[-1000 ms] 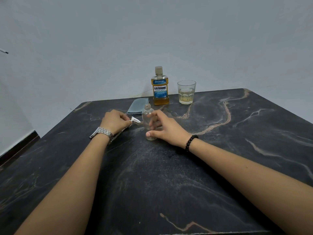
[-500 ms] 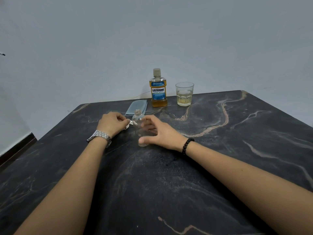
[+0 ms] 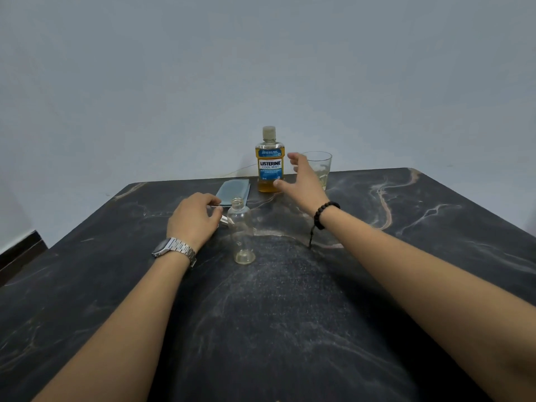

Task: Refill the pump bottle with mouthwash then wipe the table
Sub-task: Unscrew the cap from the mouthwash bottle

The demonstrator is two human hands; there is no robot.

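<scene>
Bottle (image 3: 241, 233) uncapped, upright, ready for fill. Right hand (image 3: 301, 181) spread, empty, near mouthwash (image 3: 269, 163). Left hand (image 3: 194, 219) curled on pump (image 3: 224, 218), parking it aside.

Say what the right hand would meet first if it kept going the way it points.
Most likely the mouthwash bottle: the open right hand points toward it, thumb near its base. The glass sits just behind the fingers, so depth leaves some doubt.

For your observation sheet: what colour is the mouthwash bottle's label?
Blue, with a white name band, on the mouthwash bottle; head view.
</scene>
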